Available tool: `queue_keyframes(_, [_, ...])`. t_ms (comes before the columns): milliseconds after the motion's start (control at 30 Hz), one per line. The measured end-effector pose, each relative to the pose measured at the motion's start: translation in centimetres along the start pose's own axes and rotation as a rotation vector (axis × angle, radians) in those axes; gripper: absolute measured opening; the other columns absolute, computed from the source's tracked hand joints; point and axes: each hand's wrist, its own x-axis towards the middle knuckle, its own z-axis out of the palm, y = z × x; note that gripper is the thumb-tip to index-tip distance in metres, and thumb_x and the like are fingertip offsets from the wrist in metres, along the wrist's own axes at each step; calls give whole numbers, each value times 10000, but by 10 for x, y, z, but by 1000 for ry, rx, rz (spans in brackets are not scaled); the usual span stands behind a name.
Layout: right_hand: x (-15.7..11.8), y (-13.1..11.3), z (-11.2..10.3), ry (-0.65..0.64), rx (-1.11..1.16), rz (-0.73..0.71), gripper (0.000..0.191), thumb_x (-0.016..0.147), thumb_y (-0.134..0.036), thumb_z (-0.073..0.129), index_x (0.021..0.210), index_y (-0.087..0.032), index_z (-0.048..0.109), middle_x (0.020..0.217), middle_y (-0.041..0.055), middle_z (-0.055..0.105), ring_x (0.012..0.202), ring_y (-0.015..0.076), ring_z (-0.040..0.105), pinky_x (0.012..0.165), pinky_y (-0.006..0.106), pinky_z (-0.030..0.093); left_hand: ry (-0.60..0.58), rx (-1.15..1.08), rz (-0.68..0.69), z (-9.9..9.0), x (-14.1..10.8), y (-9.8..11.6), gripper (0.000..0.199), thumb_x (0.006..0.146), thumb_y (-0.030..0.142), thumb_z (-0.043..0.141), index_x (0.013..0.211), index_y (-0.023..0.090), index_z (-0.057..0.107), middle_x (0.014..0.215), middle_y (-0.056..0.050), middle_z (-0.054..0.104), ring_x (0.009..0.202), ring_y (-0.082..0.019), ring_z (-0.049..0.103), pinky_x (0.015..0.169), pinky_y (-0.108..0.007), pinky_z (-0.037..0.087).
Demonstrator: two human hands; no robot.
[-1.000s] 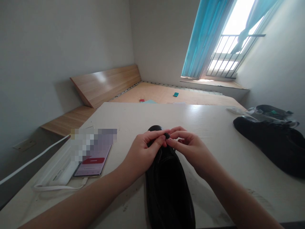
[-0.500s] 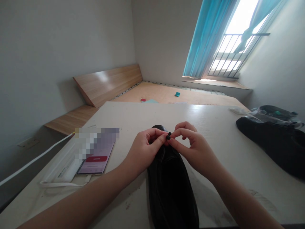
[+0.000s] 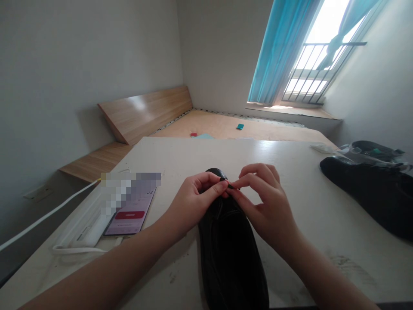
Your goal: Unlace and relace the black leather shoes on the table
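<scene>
Barred window, teal curtains, strong daylight on sill below (glare bleaching panes). Pale wooden bed frame left of window, against grey-white wall. White desk facing window.

A black leather shoe lies flat, its lace ends raised.

The shoe is plain black, as are its lace tips and a second shoe. The table is cream, the curtain turquoise, the boards honey-brown with wood grain, and the phone lilac-screened with a red button.
</scene>
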Motion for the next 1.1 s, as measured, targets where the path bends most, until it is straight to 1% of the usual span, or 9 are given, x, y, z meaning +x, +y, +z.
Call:
queue_keyframes(167, [2,8,-9,-84,-169,-277,136,884,-105,564,940,-177,666,959,89,588,997,228,482,844,386,450,0,5,2,-2,-1,2,146,809,285,670,799,139,671,753,3,686,735,-95,600,724,-199,448])
queue_keyframes(300, [4,12,-15,-159,-149,-309,161,897,-128,549,989,-210,653,1019,82,601,1088,239,494,890,403,459,-10,40,-11,-5,-1,3,176,787,313,689,852,149,699,829,-15,705,786,-119,607,752,-223,461])
queue_keyframes(367, [5,12,-16,-187,-71,-244,118,896,-167,567,945,-233,652,1025,71,598,1111,236,495,920,409,448,-17,72,-11,-6,-1,2,190,789,316,682,874,148,704,846,-25,704,796,-132,608,756,-239,462])
queue_keyframes(467, [9,10,-15,-225,65,-55,67,868,-226,617,810,-235,649,1018,58,590,1067,232,524,916,416,442,-24,116,12,-6,-1,1,184,802,310,662,871,143,699,844,-33,700,793,-147,611,748,-254,461])
queue_keyframes(600, [20,10,-12,-372,174,192,94,820,-245,652,742,-218,606,1029,33,580,990,205,548,882,387,442,-30,175,77,-7,1,0,163,811,289,651,873,145,695,879,-41,712,829,-158,628,773,-262,467])
queue_keyframes(733, [28,14,-7,-502,186,272,99,819,-318,647,834,-225,618,1005,29,594,993,204,529,863,381,438,-25,249,131,-9,2,1,159,821,256,641,922,151,705,942,-48,729,886,-167,645,821,-274,476])
queue_keyframes(833, [28,15,-5,-498,204,302,100,823,-329,640,838,-232,657,1032,28,601,1015,206,523,869,380,426,36,390,192,-10,0,1,161,815,259,652,931,170,717,912,-39,729,847,-167,640,798,-293,480])
queue_keyframes(900, [26,16,-4,-481,242,323,101,821,-316,635,785,-226,666,1040,29,598,1011,205,524,860,376,418,76,510,279,-10,-2,1,145,812,247,656,927,190,724,885,-31,719,837,-170,629,779,-304,477])
queue_keyframes(1100, [21,14,-1,-469,396,433,125,792,-254,615,690,-197,572,899,16,550,823,161,517,801,357,408,100,757,703,-13,-3,0,104,811,139,647,865,204,707,872,-21,725,830,-159,618,779,-300,478])
